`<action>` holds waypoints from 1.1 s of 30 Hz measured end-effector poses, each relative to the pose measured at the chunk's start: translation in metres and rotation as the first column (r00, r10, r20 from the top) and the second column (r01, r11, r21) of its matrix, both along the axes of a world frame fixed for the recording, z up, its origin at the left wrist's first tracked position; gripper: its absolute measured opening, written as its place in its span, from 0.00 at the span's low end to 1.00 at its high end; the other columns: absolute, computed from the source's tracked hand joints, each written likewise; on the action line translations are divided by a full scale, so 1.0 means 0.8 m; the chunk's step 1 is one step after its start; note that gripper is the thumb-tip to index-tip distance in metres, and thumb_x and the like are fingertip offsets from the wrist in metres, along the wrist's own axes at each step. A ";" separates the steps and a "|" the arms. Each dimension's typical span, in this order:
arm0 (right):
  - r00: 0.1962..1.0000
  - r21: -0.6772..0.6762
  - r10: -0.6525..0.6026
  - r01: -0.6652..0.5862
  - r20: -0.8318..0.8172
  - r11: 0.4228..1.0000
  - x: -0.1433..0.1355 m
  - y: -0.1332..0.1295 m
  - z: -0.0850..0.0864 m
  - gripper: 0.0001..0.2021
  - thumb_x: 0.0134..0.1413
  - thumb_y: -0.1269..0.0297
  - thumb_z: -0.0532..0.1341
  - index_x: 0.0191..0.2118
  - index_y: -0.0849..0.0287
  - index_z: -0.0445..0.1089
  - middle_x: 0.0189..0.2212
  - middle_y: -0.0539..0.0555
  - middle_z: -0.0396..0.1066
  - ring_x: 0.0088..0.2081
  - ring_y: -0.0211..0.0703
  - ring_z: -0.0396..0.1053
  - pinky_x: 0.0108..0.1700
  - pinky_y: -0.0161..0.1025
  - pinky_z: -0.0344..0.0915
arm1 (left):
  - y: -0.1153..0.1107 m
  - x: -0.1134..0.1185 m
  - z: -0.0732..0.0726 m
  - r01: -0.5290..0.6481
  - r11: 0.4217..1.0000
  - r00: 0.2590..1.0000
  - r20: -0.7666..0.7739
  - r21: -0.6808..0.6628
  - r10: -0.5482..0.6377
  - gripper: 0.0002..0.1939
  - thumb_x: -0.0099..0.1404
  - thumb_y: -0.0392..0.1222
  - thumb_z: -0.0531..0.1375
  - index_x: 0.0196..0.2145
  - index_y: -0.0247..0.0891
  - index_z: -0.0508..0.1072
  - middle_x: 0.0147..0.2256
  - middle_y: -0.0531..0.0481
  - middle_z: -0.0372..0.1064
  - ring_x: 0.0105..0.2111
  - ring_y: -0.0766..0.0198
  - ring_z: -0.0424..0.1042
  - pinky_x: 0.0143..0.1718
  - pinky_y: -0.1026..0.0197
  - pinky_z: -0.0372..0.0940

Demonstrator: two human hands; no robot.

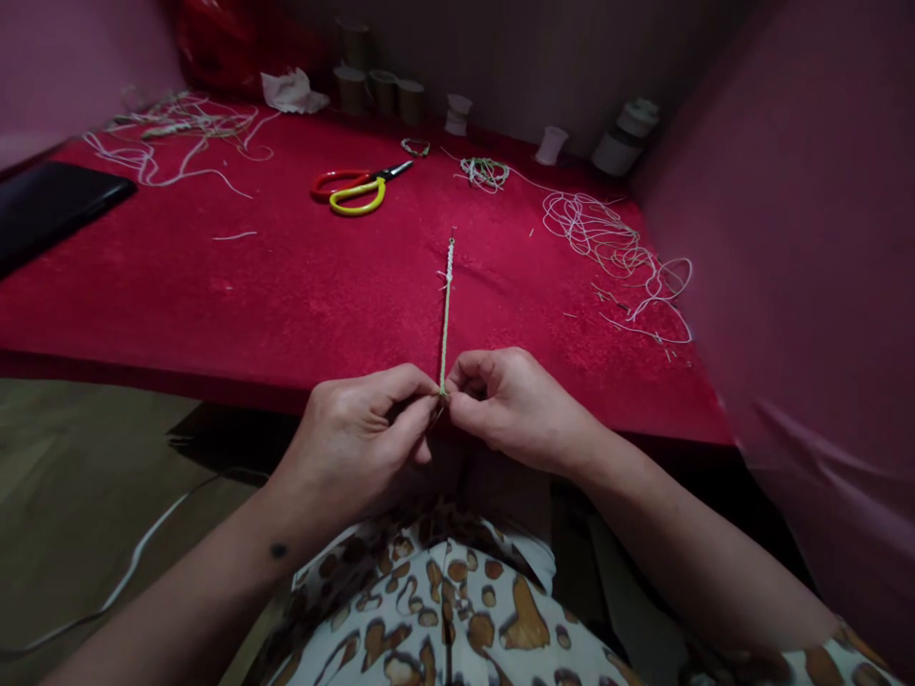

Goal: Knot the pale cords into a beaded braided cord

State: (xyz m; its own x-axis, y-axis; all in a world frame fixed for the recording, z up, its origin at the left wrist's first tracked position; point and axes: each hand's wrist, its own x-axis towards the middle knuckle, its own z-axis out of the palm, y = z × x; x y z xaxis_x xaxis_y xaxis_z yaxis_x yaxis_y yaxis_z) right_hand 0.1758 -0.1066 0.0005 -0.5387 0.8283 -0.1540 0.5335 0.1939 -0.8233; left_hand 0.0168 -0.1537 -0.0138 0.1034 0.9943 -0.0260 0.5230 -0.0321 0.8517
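Observation:
A thin green and white braided cord [446, 324] runs straight from a small fixing point on the red cloth toward me. Its upper part is white and knotted, its lower part pale green. At its near end, over the table's front edge, my left hand [376, 419] pinches the cord between thumb and forefinger. My right hand [504, 405] is closed at the same spot from the other side, fingertips pressed together on the cord's end. Short loose strand ends show just below the fingertips; exactly which strand each hand grips is hard to see.
Red-and-yellow-handled scissors [361, 189] lie beyond the cord. Tangled pale thread [593, 229] spreads at right, more thread [193, 133] at back left. A black flat device [61, 210] lies at left. Thread spools [411, 100] and a white bottle [627, 136] stand along the back.

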 end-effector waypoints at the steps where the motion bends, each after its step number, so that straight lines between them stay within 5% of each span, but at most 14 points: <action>1: 1.000 -0.007 -0.002 0.003 0.002 1.000 0.001 0.000 0.001 0.04 0.46 0.72 0.56 0.25 0.63 0.67 0.20 0.49 0.63 0.22 0.31 0.58 0.23 0.30 0.51 | 0.001 0.000 0.000 -0.003 0.999 0.999 0.052 -0.038 0.005 0.07 0.61 0.41 0.56 0.29 0.40 0.74 0.18 0.57 0.67 0.19 0.70 0.66 0.22 0.68 0.59; 9: 1.000 -0.027 -0.009 0.009 0.025 1.000 0.001 0.002 0.002 0.05 0.46 0.71 0.56 0.24 0.63 0.66 0.18 0.48 0.61 0.21 0.31 0.57 0.22 0.30 0.49 | 0.008 0.001 0.002 0.003 0.973 0.963 0.261 -0.229 0.058 0.09 0.60 0.44 0.57 0.27 0.39 0.73 0.15 0.59 0.59 0.14 0.72 0.53 0.12 0.70 0.46; 15: 1.000 0.064 -0.009 0.008 0.003 0.998 0.001 -0.002 -0.002 0.05 0.48 0.74 0.56 0.24 0.64 0.66 0.18 0.48 0.62 0.22 0.31 0.58 0.24 0.30 0.51 | 0.009 0.005 -0.009 -0.067 0.992 0.972 0.218 -0.106 0.088 0.08 0.59 0.42 0.59 0.27 0.37 0.75 0.23 0.55 0.68 0.24 0.71 0.64 0.22 0.71 0.57; 23: 0.995 0.211 -0.097 0.102 -0.034 0.972 0.011 -0.065 -0.018 0.06 0.54 0.72 0.55 0.29 0.63 0.68 0.21 0.50 0.67 0.23 0.34 0.62 0.27 0.32 0.55 | 0.011 0.009 -0.007 -0.055 0.963 0.933 0.329 -0.263 0.143 0.11 0.60 0.42 0.59 0.22 0.35 0.70 0.17 0.57 0.64 0.12 0.77 0.55 0.13 0.71 0.48; 28: 1.000 0.221 -0.010 0.007 0.010 0.975 0.005 -0.101 -0.045 0.07 0.54 0.73 0.53 0.26 0.62 0.64 0.22 0.50 0.65 0.23 0.33 0.60 0.27 0.32 0.56 | 0.006 0.014 -0.004 0.001 0.944 0.891 0.429 -0.329 0.149 0.13 0.62 0.44 0.57 0.24 0.35 0.71 0.13 0.56 0.64 0.10 0.77 0.55 0.13 0.72 0.49; 33: 0.967 0.138 0.185 -0.210 0.173 0.968 0.012 -0.093 -0.048 0.07 0.48 0.76 0.56 0.22 0.62 0.63 0.21 0.50 0.65 0.22 0.34 0.60 0.26 0.33 0.57 | 0.001 0.015 -0.010 0.020 0.933 0.836 0.518 -0.359 0.181 0.13 0.62 0.47 0.57 0.24 0.38 0.66 0.09 0.61 0.55 0.09 0.75 0.51 0.10 0.72 0.46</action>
